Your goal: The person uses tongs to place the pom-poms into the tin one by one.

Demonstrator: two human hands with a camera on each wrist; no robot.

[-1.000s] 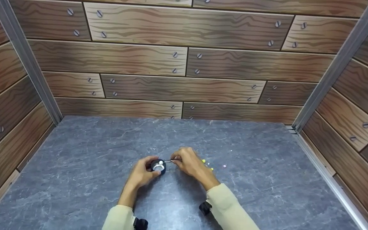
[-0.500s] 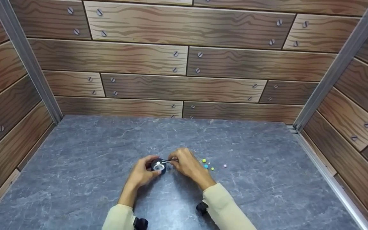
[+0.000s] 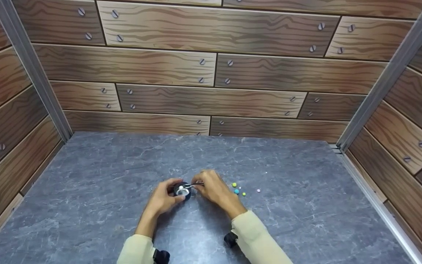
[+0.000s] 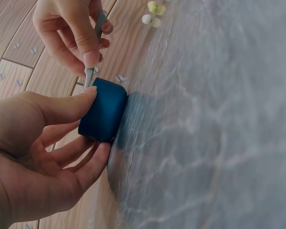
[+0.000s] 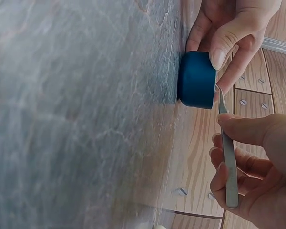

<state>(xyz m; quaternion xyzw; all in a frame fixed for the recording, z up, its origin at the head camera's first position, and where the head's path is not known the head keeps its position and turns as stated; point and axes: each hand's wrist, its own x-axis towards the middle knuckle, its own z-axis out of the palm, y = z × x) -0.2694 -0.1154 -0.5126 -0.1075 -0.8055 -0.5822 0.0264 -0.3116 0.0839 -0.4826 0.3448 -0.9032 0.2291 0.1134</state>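
A small round dark blue container [image 3: 186, 198] with a light, shiny inside stands on the table. My left hand [image 3: 161, 198] holds it, thumb at its near rim and fingers round its far side. In the right wrist view the container [image 5: 196, 80] has a smooth blue wall. My right hand [image 3: 213, 185] pinches metal tweezers [image 5: 229, 164] between thumb and fingers. The tweezers' tips reach over the container's opening from the right. A small white ball [image 3: 181, 187] shows at those tips, over the opening; whether they grip it, I cannot tell.
Right of my right hand lie several small balls, among them a yellow ball [image 3: 234, 184], a blue ball [image 3: 236, 191], a yellow-green ball [image 3: 244, 194] and a pink ball [image 3: 258, 190]. Wood-patterned walls [image 3: 211, 69] surround the grey marbled table [image 3: 123, 165].
My right hand has moved slightly left, bringing the tweezers and white ball further over the container. The blue ball, hidden behind the hand earlier, now shows. My left hand stays in place.
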